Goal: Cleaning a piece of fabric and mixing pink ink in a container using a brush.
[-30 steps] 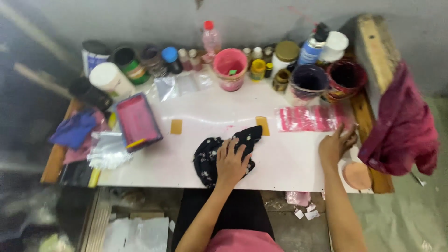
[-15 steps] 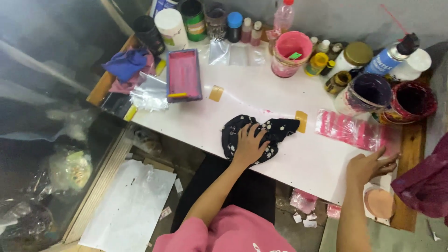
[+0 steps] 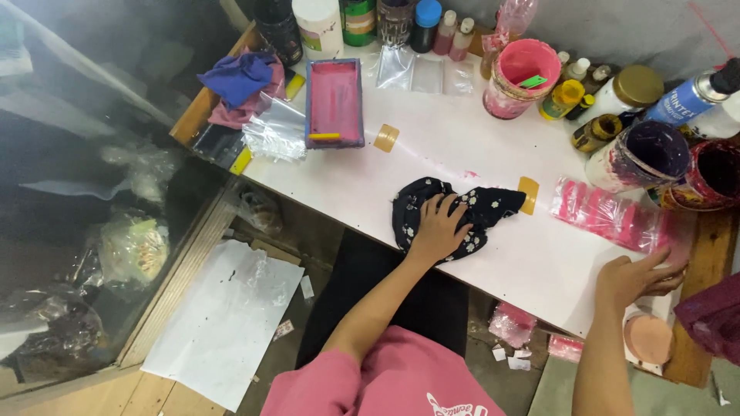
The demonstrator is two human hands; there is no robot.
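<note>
While my left hand (image 3: 438, 229) lies flat, fingers spread, on the black floral cloth (image 3: 451, 216) near the front edge of the white table (image 3: 432, 154), my right hand (image 3: 636, 277) rests open at the table's right front corner, gripping nothing, just below the pink-smeared plastic sheet (image 3: 613, 219). The two hands are well apart.

Containers first. A rectangular tray (image 3: 334, 102) at the back left is coated pink inside, with a yellow-handled tool across its near end. A round pink bucket (image 3: 522, 77) holds a small green tag. To the right stand a pot (image 3: 640, 156) with a dark purple inside and a red bowl (image 3: 713, 176) whose inside is dark (what fills either I cannot tell). Small bottles and jars crowd the back edge, among them a gold-lidded white jar (image 3: 626, 92) and a blue spray can (image 3: 688, 96) lying at an angle.

Against half a second ago, my view has swung left and down, so more floor and white paper (image 3: 223, 316) shows; both hands sit where they were, on cloth and corner.

Clear plastic bags (image 3: 420, 73) lie flat behind the tray, a crumpled one (image 3: 274, 131) to its left, beside blue and pink rags (image 3: 240, 85). Two tan scrapers (image 3: 529, 194) lie on the table, one touching the cloth's right tip.
</note>
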